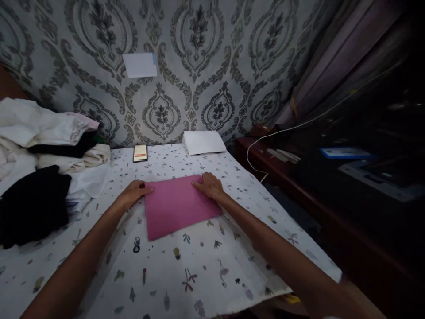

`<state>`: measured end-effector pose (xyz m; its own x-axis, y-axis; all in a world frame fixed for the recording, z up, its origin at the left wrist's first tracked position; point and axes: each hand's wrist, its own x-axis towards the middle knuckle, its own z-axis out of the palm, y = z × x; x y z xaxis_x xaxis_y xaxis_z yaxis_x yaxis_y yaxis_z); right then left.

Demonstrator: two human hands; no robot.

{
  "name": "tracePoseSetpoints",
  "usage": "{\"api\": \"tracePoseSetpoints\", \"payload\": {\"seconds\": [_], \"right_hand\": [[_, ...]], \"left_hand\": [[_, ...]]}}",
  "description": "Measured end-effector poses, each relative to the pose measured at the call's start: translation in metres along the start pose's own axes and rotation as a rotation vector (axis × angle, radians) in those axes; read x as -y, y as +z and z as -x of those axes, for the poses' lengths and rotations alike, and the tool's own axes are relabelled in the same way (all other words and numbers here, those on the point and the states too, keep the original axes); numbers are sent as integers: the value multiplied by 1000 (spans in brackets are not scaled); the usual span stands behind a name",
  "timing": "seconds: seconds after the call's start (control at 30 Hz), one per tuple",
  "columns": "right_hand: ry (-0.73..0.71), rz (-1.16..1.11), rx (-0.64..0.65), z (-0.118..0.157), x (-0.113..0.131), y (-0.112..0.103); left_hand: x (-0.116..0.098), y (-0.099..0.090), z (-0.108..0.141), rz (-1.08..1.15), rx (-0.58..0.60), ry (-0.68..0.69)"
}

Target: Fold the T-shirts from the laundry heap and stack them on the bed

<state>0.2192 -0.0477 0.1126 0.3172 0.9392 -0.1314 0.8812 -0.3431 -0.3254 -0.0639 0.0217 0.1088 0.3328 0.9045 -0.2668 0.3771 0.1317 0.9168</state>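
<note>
A flat pink folded cloth [181, 206] lies on the white patterned sheet [159, 283], in front of me. My left hand [134, 194] grips its far left corner, the thumb on top and the other fingers at the edge. At the far right corner, my right hand [210, 188] pinches the cloth, its thumb lying over the upper face. Both hands have their fingertips partly hidden behind or under the cloth. The near edge of the cloth slants, with its left corner closest to me.
White and black clothes [35, 204] are heaped on the left. A phone [140, 153] and a folded white cloth [204, 142] lie near the patterned wall. A dark red wooden ledge [299, 199] with a white cable [282, 130] runs along the right side.
</note>
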Motion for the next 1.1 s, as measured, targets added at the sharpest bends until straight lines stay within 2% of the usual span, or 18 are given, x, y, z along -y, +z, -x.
{"api": "tracePoseSetpoints", "payload": {"seconds": [0.17, 0.27, 0.37, 0.5, 0.6, 0.7, 0.8, 0.93, 1.03, 1.1], "right_hand": [[12, -65, 53, 16, -8, -5], [15, -158, 69, 22, -11, -5], [12, -327, 80, 22, -17, -2], [-44, -763, 153, 22, -32, 5], [-64, -1089, 196, 18, -47, 7], [-73, -1145, 119, 2, -64, -4], [-101, -1042, -36, -32, -82, -31], [-128, -798, -295, -98, -103, -75], [-132, -722, -400, -154, -116, -101], [-117, -671, -458, -191, -123, -109]], "left_hand": [[0, 7, 27, 426, 78, -88], [3, 20, 43, 512, 150, -203], [5, 36, 55, 571, 170, -253], [5, 47, 58, 626, 170, -246], [-3, 50, 49, 642, 187, -228], [-23, 58, 22, 673, 197, -177], [-51, 73, -24, 679, 215, -72], [-97, 99, -103, 617, 209, 114], [-129, 119, -162, 573, 152, 202], [-143, 131, -198, 562, 114, 225]]}}
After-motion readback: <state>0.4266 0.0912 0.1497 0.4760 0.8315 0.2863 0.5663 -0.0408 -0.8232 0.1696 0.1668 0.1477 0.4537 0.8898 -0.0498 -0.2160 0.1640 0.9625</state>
